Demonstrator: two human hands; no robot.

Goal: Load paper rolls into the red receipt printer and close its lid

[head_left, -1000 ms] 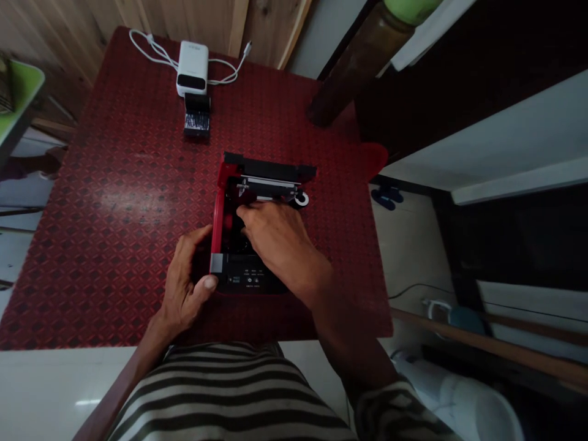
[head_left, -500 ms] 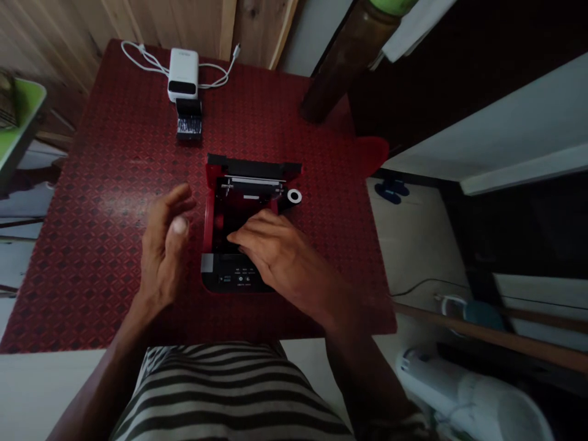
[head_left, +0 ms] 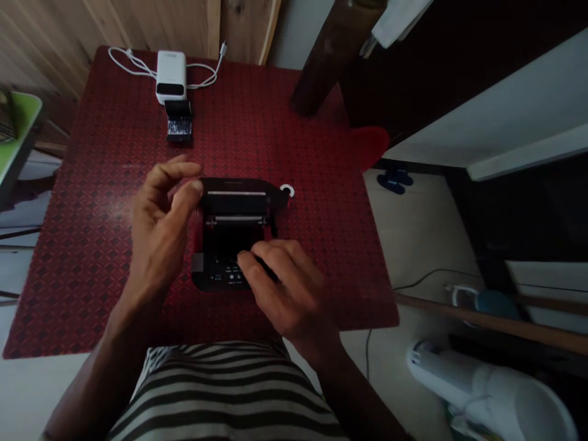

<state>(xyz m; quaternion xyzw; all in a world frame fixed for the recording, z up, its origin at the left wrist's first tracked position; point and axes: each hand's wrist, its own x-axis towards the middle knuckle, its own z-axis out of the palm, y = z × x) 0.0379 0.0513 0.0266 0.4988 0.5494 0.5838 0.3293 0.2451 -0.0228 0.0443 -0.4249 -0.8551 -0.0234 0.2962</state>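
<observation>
A small black and red device [head_left: 215, 267] with printed buttons stands on the red patterned table [head_left: 114, 184]. Its lid [head_left: 239, 185] is tilted partway over the dark interior. My left hand [head_left: 163, 220] has its thumb and fingers on the lid's left corner. My right hand [head_left: 285, 282] rests at the front right of the device, fingers curved and somewhat apart, nothing visible in them. A white ring-shaped roll end [head_left: 287, 190] shows beside the lid's right corner.
A white power bank [head_left: 171, 76] with a cable lies at the back left, a small black case [head_left: 179, 122] in front of it. A dark post [head_left: 316, 79] stands at the back right. A red chair part [head_left: 370, 147] is beyond the right edge.
The lid has swung forward over the device. My left hand has moved right onto its corner. My right hand has come out of the interior to the front right.
</observation>
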